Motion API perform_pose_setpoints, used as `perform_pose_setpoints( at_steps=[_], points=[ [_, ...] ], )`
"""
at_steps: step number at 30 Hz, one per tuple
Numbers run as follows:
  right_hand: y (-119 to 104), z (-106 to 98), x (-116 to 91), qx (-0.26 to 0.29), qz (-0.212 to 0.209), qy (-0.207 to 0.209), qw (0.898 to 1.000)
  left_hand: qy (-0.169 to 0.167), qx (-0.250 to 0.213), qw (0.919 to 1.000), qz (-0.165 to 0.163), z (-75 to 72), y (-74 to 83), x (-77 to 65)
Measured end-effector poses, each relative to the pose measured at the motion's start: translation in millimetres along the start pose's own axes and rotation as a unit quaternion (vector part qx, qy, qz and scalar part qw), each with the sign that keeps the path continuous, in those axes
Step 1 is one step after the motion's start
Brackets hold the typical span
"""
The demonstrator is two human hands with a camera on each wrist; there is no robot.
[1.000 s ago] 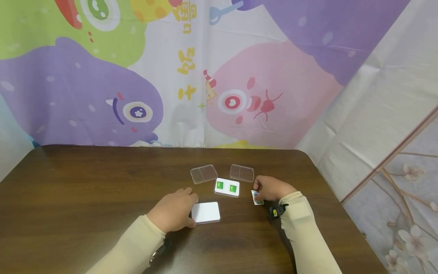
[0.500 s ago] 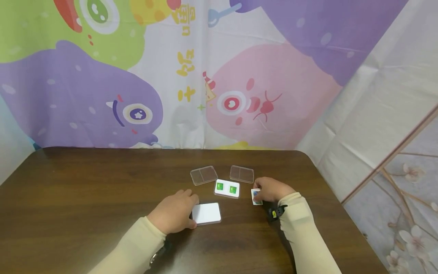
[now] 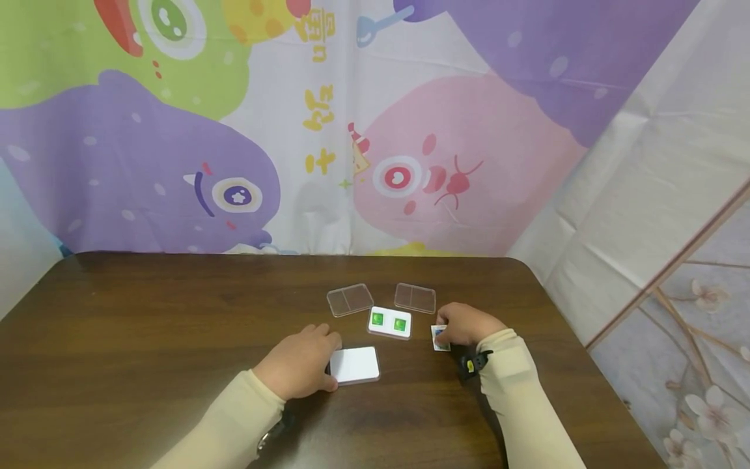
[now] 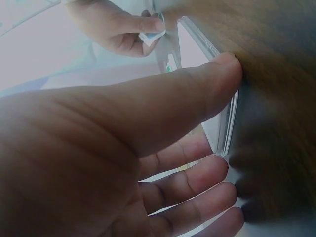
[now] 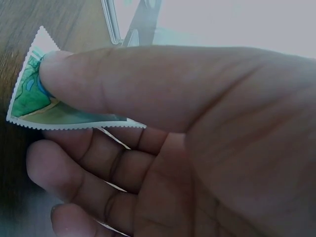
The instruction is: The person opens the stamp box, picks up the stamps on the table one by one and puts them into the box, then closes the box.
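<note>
My right hand (image 3: 467,324) pinches a postage stamp (image 5: 30,96) with perforated edges and a green and blue picture. In the right wrist view the thumb lies over the stamp, hiding part of it, and the stamp bends slightly over the fingers beneath. My left hand (image 3: 301,361) grips the left end of a flat clear plastic case (image 3: 355,365) that bears a blank white card, thumb on the near edge and fingers at the far side. Beyond it lies a second clear case (image 3: 389,322) with a white card showing two green squares.
Two transparent lids (image 3: 349,299), each crossed by a line, lie farther back; the right-hand lid (image 3: 415,298) is near my right fingers. All of this sits on a dark brown wooden table (image 3: 176,312). A cartoon-printed cloth (image 3: 316,215) hangs behind its back edge.
Both hands keep their places and holds. The stamp shifts and tilts slightly between the right fingers.
</note>
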State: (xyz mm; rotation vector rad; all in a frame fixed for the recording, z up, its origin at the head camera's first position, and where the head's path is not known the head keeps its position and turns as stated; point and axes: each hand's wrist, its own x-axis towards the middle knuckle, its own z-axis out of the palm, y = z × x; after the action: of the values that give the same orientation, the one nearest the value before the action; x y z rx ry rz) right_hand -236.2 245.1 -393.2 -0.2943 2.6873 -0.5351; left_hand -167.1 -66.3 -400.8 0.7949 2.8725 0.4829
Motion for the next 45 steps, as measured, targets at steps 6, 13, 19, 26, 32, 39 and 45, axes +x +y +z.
perform_pose_setpoints(
  at_steps=[6, 13, 19, 26, 32, 39, 45],
  points=[
    [1.9, 0.3, 0.1, -0.005, 0.0, -0.003, 1.0, -0.003, -0.002, 1.0, 0.0, -0.1, 1.0, 0.0],
    [1.5, 0.3, 1.7, -0.018, -0.009, -0.001, 1.0, -0.005, -0.003, 1.0, 0.001, 0.7, -0.2, 0.5],
    [-1.2, -2.5, 2.5, -0.016, -0.027, 0.011, 0.999, -0.008, 0.005, 0.9999, 0.006, -1.2, -0.5, 0.2],
    [-7.1, -11.6, 1.1, -0.03, -0.073, 0.098, 0.992, -0.01, 0.019, 0.9997, 0.013, -2.6, 0.2, 1.6],
    [-32.7, -5.7, 1.2, -0.026, -0.121, 0.158, 0.98, -0.014, 0.02, 0.9997, 0.008, -2.5, -0.1, 1.4],
    [-66.0, 14.9, 0.2, 0.026, -0.194, 0.095, 0.976, -0.012, 0.022, 0.9997, 0.007, -1.5, 0.0, 0.3],
    [-75.0, 27.5, 2.3, 0.022, -0.257, 0.0, 0.966, -0.006, 0.028, 0.9995, 0.011, -0.2, 0.6, 0.2]
  ],
)
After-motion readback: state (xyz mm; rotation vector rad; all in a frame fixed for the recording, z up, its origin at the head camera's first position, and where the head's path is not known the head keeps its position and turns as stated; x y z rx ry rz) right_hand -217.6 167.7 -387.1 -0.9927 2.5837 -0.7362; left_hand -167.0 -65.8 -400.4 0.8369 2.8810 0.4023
